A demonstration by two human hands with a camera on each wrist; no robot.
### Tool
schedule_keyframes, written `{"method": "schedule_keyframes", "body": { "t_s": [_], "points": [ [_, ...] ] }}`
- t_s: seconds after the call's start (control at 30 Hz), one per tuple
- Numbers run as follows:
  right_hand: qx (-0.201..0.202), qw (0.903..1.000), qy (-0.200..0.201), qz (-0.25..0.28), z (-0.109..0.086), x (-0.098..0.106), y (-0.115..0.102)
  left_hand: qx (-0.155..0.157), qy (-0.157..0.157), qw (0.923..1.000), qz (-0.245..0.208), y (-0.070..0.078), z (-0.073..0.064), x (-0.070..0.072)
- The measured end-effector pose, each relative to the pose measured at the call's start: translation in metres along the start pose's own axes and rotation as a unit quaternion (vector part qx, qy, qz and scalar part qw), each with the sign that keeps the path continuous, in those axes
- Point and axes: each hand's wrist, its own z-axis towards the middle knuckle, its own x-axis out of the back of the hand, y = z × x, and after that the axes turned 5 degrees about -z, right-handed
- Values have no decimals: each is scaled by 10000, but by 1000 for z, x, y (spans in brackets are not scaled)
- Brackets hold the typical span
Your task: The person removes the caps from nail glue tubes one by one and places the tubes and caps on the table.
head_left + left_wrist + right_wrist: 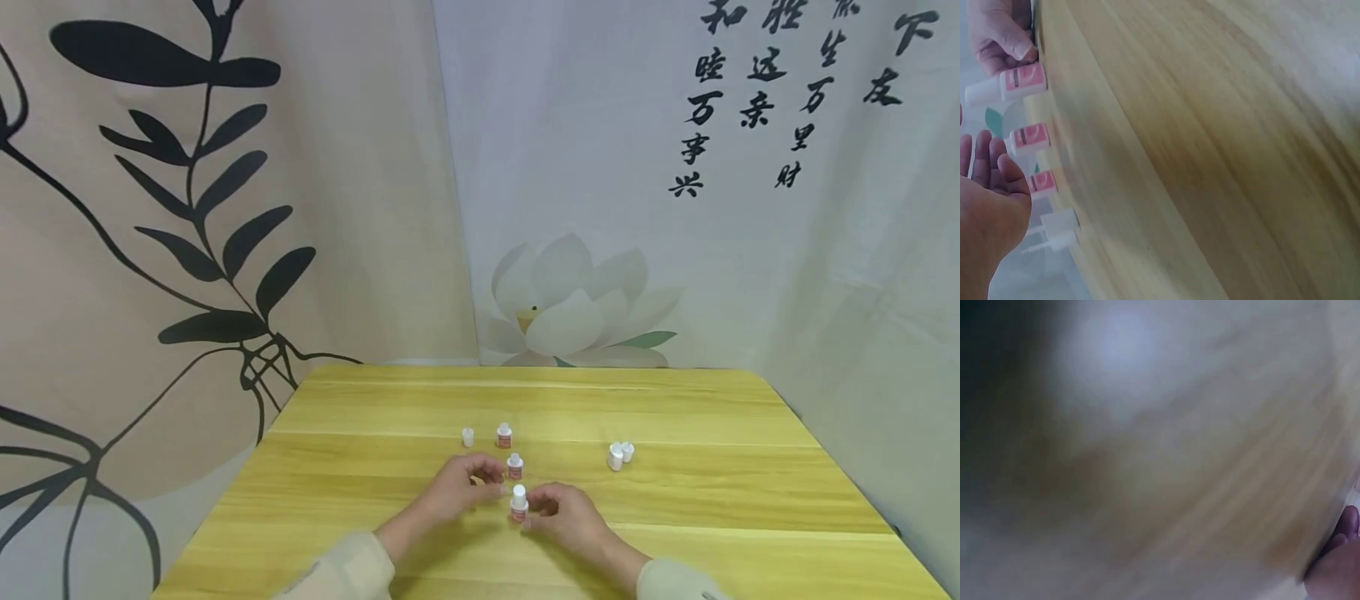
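Three small white bottles with pink labels stand in a rough line on the table. The nearest bottle [519, 505] has a tall white cap, and the fingertips of my right hand [573, 518] pinch its right side. My left hand [459, 487] is left of the middle bottle [514, 467], its fingers loosely bent and holding nothing. The far bottle [504, 436] shows a shorter top than the nearest one. In the left wrist view, white caps [1060, 220] with thin stems lie beyond the bottles. The right wrist view is mostly blurred tabletop, with part of a hand at its lower right.
At the right stand two small white pieces [616, 457] close together. Another small white piece [468, 437] sits left of the far bottle. A printed curtain [375, 208] hangs behind the wooden table [712, 500].
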Motion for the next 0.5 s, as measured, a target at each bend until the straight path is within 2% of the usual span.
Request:
{"method": "schedule_keyframes", "body": {
  "t_s": [0.23, 0.5],
  "points": [
    [112, 9995, 124, -266, 0, -1, -2, -62, -207, 9997, -69, -2, 5, -12],
    [219, 9977, 314, -554, 2, -4, -1, 88, -296, 9993, -192, 3, 4, -19]
  ]
}}
